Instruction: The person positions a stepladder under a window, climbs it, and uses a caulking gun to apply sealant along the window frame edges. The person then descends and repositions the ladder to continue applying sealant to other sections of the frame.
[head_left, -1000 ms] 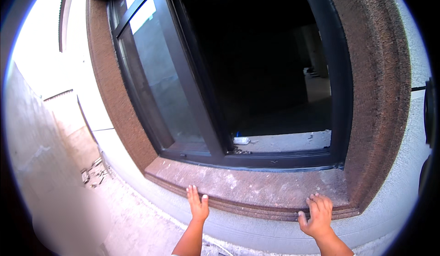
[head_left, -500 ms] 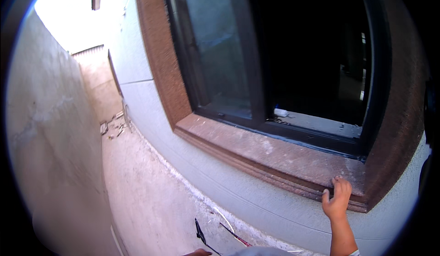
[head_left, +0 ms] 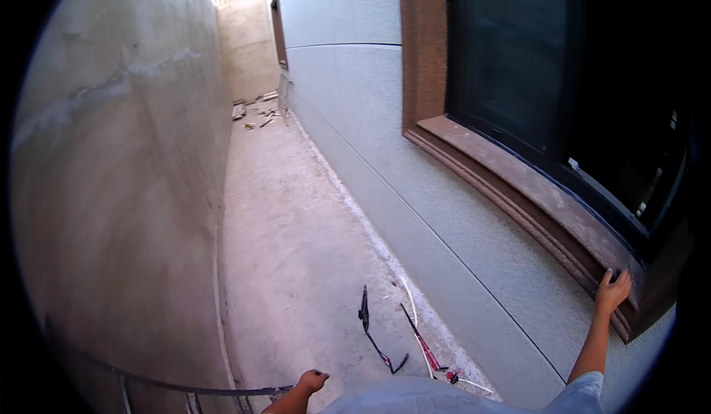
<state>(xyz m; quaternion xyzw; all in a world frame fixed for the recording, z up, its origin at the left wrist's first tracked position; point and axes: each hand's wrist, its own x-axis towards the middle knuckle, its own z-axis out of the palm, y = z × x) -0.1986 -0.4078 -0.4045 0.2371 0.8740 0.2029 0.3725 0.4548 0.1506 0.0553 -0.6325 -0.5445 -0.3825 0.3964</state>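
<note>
The right hand (head_left: 612, 289) reaches up to the brown window sill (head_left: 511, 184), its grip clamped over the sill's outer moulded edge near the right end, fingers curled on top. The sill runs along the base of a dark-framed window (head_left: 563, 81) set in a pale textured wall (head_left: 385, 155). The left hand (head_left: 312, 380) hangs low at the lower edge of the view, its grip curled together just above a thin dark curved rail (head_left: 178, 387); whether it touches the rail cannot be told. On the concrete floor (head_left: 289, 229) of the narrow passage, between the two hands, lie a black strap (head_left: 374, 332) and thin red and white rods (head_left: 424, 344). Scattered debris (head_left: 255, 110) lies at the far end.
</note>
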